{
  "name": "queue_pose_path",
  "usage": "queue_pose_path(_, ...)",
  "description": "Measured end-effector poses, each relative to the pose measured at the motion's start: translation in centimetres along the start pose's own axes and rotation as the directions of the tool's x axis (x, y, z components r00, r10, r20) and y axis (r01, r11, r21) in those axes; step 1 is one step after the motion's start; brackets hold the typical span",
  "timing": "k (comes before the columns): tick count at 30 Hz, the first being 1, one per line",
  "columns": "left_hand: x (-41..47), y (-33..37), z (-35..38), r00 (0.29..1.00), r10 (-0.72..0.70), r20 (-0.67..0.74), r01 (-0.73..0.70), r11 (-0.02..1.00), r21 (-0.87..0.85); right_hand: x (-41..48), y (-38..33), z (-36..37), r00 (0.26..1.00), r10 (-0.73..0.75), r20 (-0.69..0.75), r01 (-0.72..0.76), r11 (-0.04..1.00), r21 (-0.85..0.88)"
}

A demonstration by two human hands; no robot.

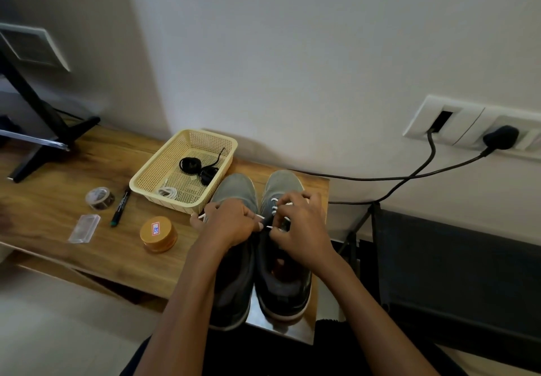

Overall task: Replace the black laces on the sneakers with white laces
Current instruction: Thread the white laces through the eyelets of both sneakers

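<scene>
Sneakers stand side by side on the wooden worktop (87,258), toes pointing away from the person: the left sneaker (234,188) shows no lace on the part of its upper that can be seen, and the right sneaker (282,182) already carries a white lace (275,201) crossed through its eyelets nearest the toe. The step in hand looks like threading the next pair of eyelets on the right sneaker. To do it well, I would keep both ends pulled evenly so the crossings lie flat and untwisted, feed the tip cleanly through the eyelet instead of forcing it, and leave both ends alike in length for tying. The left hand (231,222) is curled closed round one run of the white lace, whose tip pokes out past its knuckles on the far left side. The right hand (301,229) hovers over the tongue with fingers bent in, pinching the lace close to the eyelets; exactly which eyelet it works is hidden by the fingers. Just beside the left sneaker's toe sits a cream basket (146,179) holding the coiled black laces (190,165) and a spare white lace (168,192), which I take to be meant for the left sneaker.
</scene>
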State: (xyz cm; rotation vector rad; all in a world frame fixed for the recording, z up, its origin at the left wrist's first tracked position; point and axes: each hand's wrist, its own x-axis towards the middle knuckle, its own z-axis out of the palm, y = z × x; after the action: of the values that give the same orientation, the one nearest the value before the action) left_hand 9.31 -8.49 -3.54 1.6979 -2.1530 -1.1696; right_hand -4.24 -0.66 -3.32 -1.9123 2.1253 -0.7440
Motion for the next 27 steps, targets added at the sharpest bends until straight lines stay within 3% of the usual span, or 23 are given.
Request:
queue_pose_path(6,-0.4,0.1,-0.2,1.000,0.015,0.025,-0.015,1.000,-0.011,-0.2,-0.1,-0.1,0.999,-0.010,0.053,0.013,0.999,-0.045)
queue_pose_path(18,-0.4,0.0,-0.7,0.996,0.072,0.043,-0.074,0.996,0.050,-0.3,-0.6,-0.1,1.000,0.024,0.013,-0.023,1.000,-0.013)
queue_pose_path(27,-1.2,0.7,-1.0,1.000,-0.007,-0.006,0.008,0.992,0.125,-0.5,-1.1,0.0,0.998,0.029,-0.060,-0.031,0.999,-0.026)
